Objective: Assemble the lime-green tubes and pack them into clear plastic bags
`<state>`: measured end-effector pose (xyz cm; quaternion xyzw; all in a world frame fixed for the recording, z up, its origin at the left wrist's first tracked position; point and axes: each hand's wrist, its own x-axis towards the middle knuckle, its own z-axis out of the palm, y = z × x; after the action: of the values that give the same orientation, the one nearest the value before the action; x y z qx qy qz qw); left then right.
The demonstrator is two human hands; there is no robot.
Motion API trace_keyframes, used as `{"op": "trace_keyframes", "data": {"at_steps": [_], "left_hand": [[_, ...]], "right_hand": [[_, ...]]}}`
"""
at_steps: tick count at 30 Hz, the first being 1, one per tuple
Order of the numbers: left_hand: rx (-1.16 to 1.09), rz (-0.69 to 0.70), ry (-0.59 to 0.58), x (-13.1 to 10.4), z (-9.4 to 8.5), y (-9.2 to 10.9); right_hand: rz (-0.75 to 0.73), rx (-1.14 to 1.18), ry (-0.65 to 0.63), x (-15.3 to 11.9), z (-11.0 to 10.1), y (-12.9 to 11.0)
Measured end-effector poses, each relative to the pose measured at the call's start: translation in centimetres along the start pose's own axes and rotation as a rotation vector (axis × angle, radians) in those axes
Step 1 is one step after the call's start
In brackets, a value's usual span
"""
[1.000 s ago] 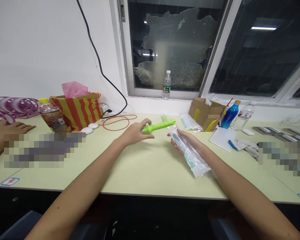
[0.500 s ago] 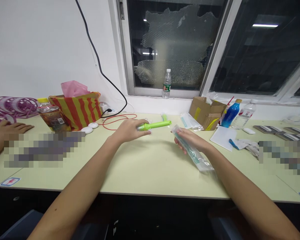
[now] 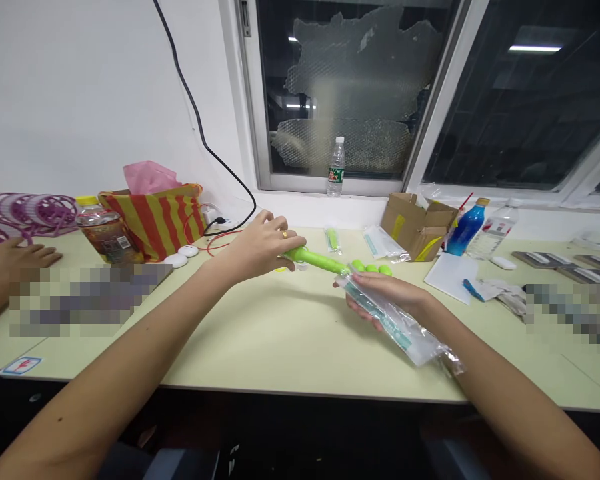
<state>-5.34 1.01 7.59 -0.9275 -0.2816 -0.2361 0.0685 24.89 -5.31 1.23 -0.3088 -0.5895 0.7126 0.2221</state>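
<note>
My left hand (image 3: pixel 265 248) is closed around one end of a lime-green stick-shaped item (image 3: pixel 323 260), held above the table and slanting down to the right. The stick's far end meets the top of a clear plastic bag (image 3: pixel 395 317); I cannot tell whether it is inside. My right hand (image 3: pixel 380 293) is closed on that bag, thumb above and fingers beneath. White and teal print shows on the bag, which hangs toward my right forearm. Several round green knobs (image 3: pixel 370 268) show just behind my right hand; whether they belong to the stick is unclear.
Behind my hands lie a small bagged green item (image 3: pixel 333 240) and a flat packet (image 3: pixel 383 243). A cardboard box (image 3: pixel 417 227) and bottles (image 3: pixel 467 227) stand back right. At left are a striped bag (image 3: pixel 155 220), a tea bottle (image 3: pixel 110 233) and another person's hand (image 3: pixel 20 267).
The left hand has turned the green stick so its far end tips down to the plastic bag. Round green knobs now show behind the right hand. The bag has shifted slightly down and right.
</note>
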Motion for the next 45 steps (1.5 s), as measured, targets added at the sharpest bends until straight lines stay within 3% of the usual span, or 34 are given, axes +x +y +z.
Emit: {"op": "trace_keyframes", "data": {"at_steps": [4, 7, 14, 18, 33, 45], "left_hand": [[-0.117, -0.022, 0.005, 1.0, -0.5, 0.3], [-0.064, 0.021, 0.016, 1.9, -1.0, 0.7], [0.219, 0.231, 0.061, 3.2, -1.2, 2.7], [0.269, 0.295, 0.045, 3.5, -0.8, 3.7], [-0.086, 0.151, 0.021, 3.2, -1.0, 3.7], [-0.185, 0.181, 0.011, 3.4, -0.3, 4.6]], "right_hand": [[-0.018, 0.08, -0.094, 0.4, 0.1, 0.6], [-0.032, 0.106, -0.134, 0.8, 0.0, 1.2], [-0.261, 0.225, -0.016, 2.6, 1.2, 2.5], [-0.28, 0.283, -0.03, 3.0, 1.5, 2.7], [-0.266, 0.341, 0.021, 2.8, 2.5, 1.8], [-0.256, 0.367, 0.033, 3.1, 1.6, 1.5]]}}
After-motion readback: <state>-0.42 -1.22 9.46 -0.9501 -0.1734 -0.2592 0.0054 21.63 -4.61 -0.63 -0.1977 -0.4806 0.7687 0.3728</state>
